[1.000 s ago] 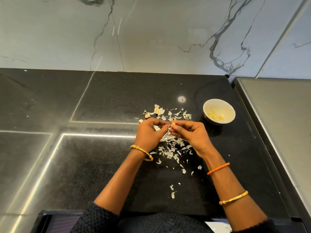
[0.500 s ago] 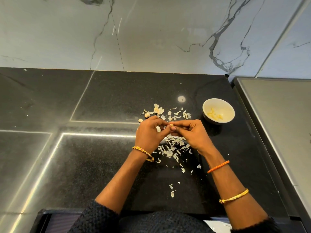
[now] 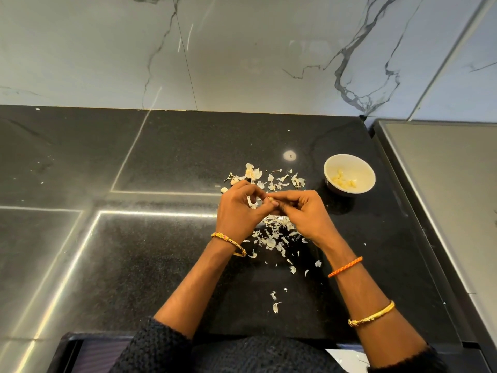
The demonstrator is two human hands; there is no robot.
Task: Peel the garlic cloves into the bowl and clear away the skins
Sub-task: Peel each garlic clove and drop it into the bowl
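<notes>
Peeling one small garlic clove over the pile of skins

Both hands pinch the garlic clove [image 3: 269,198]: left hand [image 3: 239,211] holds, right hand [image 3: 301,211] picks. Best to pull skin off in small bits, not squash it. The bowl [image 3: 369,181] waits at 2 o'clock from the hands; skins [image 3: 274,235] lie underneath.

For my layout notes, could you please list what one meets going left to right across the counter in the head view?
Left hand → garlic clove pinched between both hands → right hand → bowl of peeled cloves.
</notes>
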